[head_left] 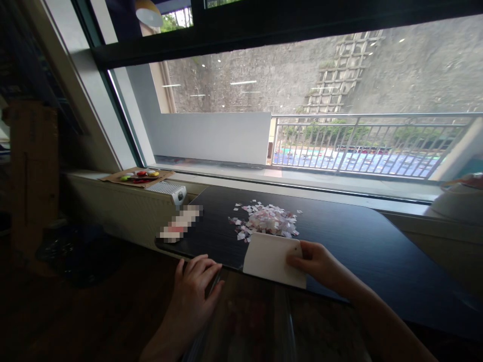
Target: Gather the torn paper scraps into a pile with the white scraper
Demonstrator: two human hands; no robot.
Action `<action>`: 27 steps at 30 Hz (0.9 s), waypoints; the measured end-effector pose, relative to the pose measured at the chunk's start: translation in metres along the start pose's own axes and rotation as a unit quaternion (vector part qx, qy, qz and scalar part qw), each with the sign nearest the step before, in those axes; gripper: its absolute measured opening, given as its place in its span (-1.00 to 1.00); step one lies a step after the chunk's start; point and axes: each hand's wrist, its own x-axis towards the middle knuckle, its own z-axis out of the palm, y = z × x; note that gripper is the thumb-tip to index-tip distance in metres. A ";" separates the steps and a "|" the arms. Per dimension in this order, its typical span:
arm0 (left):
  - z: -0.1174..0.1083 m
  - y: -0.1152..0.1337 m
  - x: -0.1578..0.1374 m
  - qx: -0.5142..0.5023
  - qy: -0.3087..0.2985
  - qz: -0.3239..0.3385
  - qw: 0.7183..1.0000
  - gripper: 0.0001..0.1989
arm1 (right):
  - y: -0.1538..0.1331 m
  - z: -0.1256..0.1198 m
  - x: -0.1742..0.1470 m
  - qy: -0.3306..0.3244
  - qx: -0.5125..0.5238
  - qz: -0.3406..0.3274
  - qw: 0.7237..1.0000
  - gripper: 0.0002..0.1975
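Observation:
My right hand [315,264] grips the right end of a cream-white flat scraper [269,259] with a small hole near its corner. The scraper lies at the table's front edge, its far side against a loose pile of small cut paper pieces [269,218]. My left hand [198,279] is at the front edge, left of the scraper, with its fingers spread and nothing seen in them. Below the edge, between my hands, is a dim see-through container [256,317]; its contents are too dark to make out. I cannot tell whether my left hand touches its rim.
The dark table [339,241] stands against a window sill. A blurred-out patch [181,223] covers something at its left end. Beyond are a radiator [124,216] and cardboard with colourful round items [141,175]. A tall cardboard box [33,186] stands far left; a pale bag-like shape [458,201] is right.

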 end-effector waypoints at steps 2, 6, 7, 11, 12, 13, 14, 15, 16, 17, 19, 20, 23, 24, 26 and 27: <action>0.000 -0.001 0.000 0.001 -0.002 -0.002 1.000 -0.78 | -0.002 0.002 -0.003 0.037 -0.035 -0.016 0.999 -0.75; 0.001 -0.002 -0.001 -0.002 0.001 0.002 1.000 -0.78 | -0.008 0.006 -0.017 0.026 -0.167 -0.044 0.985 -0.79; 0.002 -0.002 -0.001 -0.002 0.002 0.003 1.000 -0.78 | -0.010 0.007 -0.020 0.021 -0.202 -0.053 0.978 -0.77; 0.003 -0.004 0.000 0.002 0.002 0.000 1.000 -0.77 | -0.021 0.013 -0.030 0.040 -0.300 -0.121 0.945 -0.77; 0.003 -0.004 0.000 0.003 -0.001 0.000 1.000 -0.77 | -0.023 0.015 -0.031 0.040 -0.312 -0.147 0.938 -0.78; 0.003 -0.005 0.000 0.004 -0.002 0.001 1.000 -0.77 | -0.025 0.017 -0.032 0.032 -0.323 -0.172 0.930 -0.79; 0.003 -0.005 0.000 0.006 -0.003 0.002 1.000 -0.77 | -0.026 0.019 -0.034 0.019 -0.331 -0.194 0.923 -0.79; 0.002 -0.006 -0.001 0.008 -0.003 0.005 1.000 -0.77 | -0.027 0.020 -0.037 0.003 -0.340 -0.212 0.916 -0.79; 0.001 -0.006 -0.001 0.011 -0.002 0.008 1.000 -0.77 | -0.027 0.021 -0.039 -0.012 -0.347 -0.226 0.910 -0.78; 0.001 -0.007 -0.001 0.014 0.001 0.009 1.000 -0.77 | -0.027 0.021 -0.042 -0.021 -0.353 -0.237 0.905 -0.78; 0.001 -0.007 -0.002 0.016 0.005 0.012 1.000 -0.77 | -0.026 0.020 -0.047 -0.014 -0.360 -0.251 0.898 -0.79; 0.001 -0.007 -0.002 0.015 0.005 0.012 1.000 -0.77 | -0.025 0.019 -0.049 -0.001 -0.362 -0.257 0.896 -0.80; 0.004 -0.004 0.001 0.001 0.000 0.017 1.000 -0.77 | -0.024 0.018 -0.050 0.020 -0.360 -0.254 0.897 -0.80; 0.004 -0.002 0.003 -0.005 -0.002 0.020 1.000 -0.77 | -0.024 0.018 -0.050 0.013 -0.353 -0.246 0.903 -0.80; 0.006 0.003 0.008 -0.016 -0.007 0.031 0.999 -0.75 | -0.024 0.016 -0.049 -0.003 -0.329 -0.219 0.918 -0.81; 0.006 0.007 0.011 -0.022 -0.011 0.039 0.999 -0.74 | -0.023 0.015 -0.048 0.001 -0.316 -0.206 0.926 -0.80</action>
